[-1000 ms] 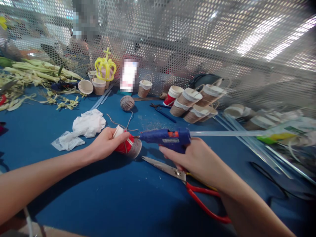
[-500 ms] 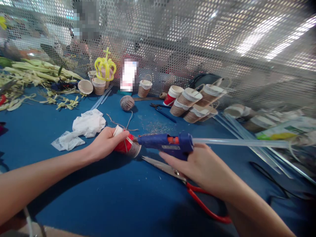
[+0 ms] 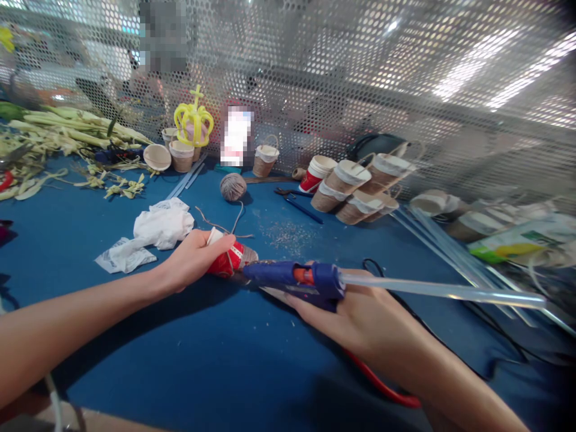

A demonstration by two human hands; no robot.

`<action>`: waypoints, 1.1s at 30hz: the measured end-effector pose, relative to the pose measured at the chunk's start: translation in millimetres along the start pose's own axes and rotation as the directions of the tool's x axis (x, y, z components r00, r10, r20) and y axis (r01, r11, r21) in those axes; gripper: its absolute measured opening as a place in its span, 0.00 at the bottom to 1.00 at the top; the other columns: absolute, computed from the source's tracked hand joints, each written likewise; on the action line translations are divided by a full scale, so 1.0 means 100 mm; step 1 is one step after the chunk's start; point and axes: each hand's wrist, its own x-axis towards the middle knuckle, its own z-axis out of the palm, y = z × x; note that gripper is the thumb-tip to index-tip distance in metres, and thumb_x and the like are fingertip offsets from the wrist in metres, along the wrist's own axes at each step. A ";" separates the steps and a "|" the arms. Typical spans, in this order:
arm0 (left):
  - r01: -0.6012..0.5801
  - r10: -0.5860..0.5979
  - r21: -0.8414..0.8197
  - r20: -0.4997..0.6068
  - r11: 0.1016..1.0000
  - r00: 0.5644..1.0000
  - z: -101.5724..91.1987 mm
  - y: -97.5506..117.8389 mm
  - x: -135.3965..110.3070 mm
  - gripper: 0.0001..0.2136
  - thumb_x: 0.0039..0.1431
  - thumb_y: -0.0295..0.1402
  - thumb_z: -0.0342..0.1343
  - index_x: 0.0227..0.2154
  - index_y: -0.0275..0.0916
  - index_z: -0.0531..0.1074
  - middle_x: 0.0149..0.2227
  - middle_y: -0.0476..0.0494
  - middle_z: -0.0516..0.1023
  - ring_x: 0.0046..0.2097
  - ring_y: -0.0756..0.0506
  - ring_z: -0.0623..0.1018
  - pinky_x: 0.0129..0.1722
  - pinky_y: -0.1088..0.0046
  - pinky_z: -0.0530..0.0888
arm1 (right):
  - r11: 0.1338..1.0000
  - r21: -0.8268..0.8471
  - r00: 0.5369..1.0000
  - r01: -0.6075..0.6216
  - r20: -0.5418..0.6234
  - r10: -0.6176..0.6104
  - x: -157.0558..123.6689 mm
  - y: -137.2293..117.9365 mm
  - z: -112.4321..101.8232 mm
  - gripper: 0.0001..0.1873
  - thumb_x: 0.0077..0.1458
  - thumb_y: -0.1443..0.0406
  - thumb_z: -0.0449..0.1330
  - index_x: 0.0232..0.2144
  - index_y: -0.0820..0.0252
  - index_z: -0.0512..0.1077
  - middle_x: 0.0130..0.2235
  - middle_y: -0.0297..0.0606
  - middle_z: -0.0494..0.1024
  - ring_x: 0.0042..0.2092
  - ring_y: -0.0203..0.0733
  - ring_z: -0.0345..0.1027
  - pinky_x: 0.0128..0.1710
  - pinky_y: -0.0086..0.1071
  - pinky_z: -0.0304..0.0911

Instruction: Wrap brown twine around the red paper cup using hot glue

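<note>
My left hand (image 3: 195, 257) is closed around a red and white paper cup (image 3: 220, 264) tipped on its side, its base end wrapped in greyish twine. In my right hand (image 3: 355, 312) is a blue glue gun (image 3: 292, 277), with a long clear glue stick (image 3: 441, 288) jutting from its back. The nozzle is at the cup's near side, by the twine; whether it touches I cannot tell. Behind the cup, a ball of twine (image 3: 233, 187) has a loose strand (image 3: 234, 219) running toward it. Red-handled scissors (image 3: 382, 387) lie beneath my right hand, mostly hidden.
Twine-wrapped cups (image 3: 337, 186) stand in a group at the back right, near pliers (image 3: 299, 204). Clear glue sticks (image 3: 443, 252) and a black cord (image 3: 418, 324) lie at right. White crumpled cloth (image 3: 164, 223), a yellow crown (image 3: 193, 123) and pale husks (image 3: 67, 135) are at left. Perforated metal (image 3: 288, 72) rises behind.
The glue gun has swung down and slightly left, from the cup's upper side to its near side. Its glue stick now slopes downward. The cup has turned a little in my left hand.
</note>
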 end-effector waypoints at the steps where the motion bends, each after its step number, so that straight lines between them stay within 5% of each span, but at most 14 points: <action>1: -0.001 0.001 0.002 0.001 1.000 1.000 0.00 0.00 0.00 0.16 0.53 0.43 0.50 0.23 0.34 0.71 0.24 0.46 0.76 0.25 0.50 0.72 0.26 0.76 0.66 | 1.000 -0.012 0.999 -0.012 0.030 0.012 0.00 0.01 0.00 0.11 0.50 0.61 0.52 0.25 0.58 0.73 0.23 0.35 0.75 0.26 0.43 0.68 0.25 0.33 0.63; 3: -0.003 0.003 0.002 0.013 1.000 1.000 0.00 0.00 0.00 0.16 0.53 0.43 0.49 0.24 0.34 0.71 0.24 0.45 0.76 0.26 0.49 0.73 0.28 0.75 0.66 | 0.999 -0.034 0.995 -0.033 0.091 0.036 0.02 0.03 -0.01 0.13 0.51 0.60 0.51 0.26 0.59 0.73 0.24 0.36 0.75 0.26 0.43 0.68 0.25 0.34 0.63; 12: -0.087 0.091 0.150 -0.021 0.985 0.996 -0.01 -0.03 0.02 0.16 0.52 0.43 0.49 0.21 0.33 0.68 0.19 0.52 0.67 0.21 0.54 0.63 0.20 0.79 0.57 | 0.996 0.085 1.000 -0.014 -0.023 0.016 0.13 0.13 -0.08 0.11 0.48 0.63 0.52 0.19 0.58 0.68 0.17 0.31 0.68 0.20 0.35 0.61 0.19 0.27 0.58; 19: -0.098 0.105 0.217 -0.017 0.971 0.994 -0.01 -0.02 0.00 0.16 0.52 0.42 0.48 0.18 0.34 0.65 0.17 0.54 0.62 0.20 0.55 0.58 0.19 0.79 0.53 | 0.967 0.216 0.991 -0.136 0.024 0.134 0.18 0.11 -0.07 0.19 0.46 0.61 0.56 0.10 0.57 0.56 0.10 0.27 0.60 0.14 0.31 0.54 0.15 0.27 0.53; 24: -0.119 0.125 0.251 -0.007 0.961 0.992 -0.02 -0.03 -0.01 0.16 0.52 0.42 0.48 0.18 0.34 0.64 0.17 0.54 0.62 0.20 0.55 0.58 0.19 0.80 0.54 | 0.914 0.299 0.962 -0.273 0.084 0.260 0.21 0.11 -0.05 0.18 0.45 0.61 0.56 0.10 0.57 0.57 0.09 0.27 0.61 0.12 0.30 0.54 0.13 0.26 0.52; 33: -0.136 0.136 0.242 0.020 0.961 0.991 0.00 -0.01 -0.04 0.16 0.52 0.42 0.48 0.19 0.33 0.67 0.18 0.52 0.65 0.21 0.54 0.62 0.21 0.79 0.58 | 0.924 0.250 0.956 -0.289 0.118 0.267 0.22 0.22 -0.01 0.19 0.46 0.57 0.56 0.11 0.60 0.63 0.10 0.32 0.65 0.14 0.31 0.58 0.17 0.26 0.58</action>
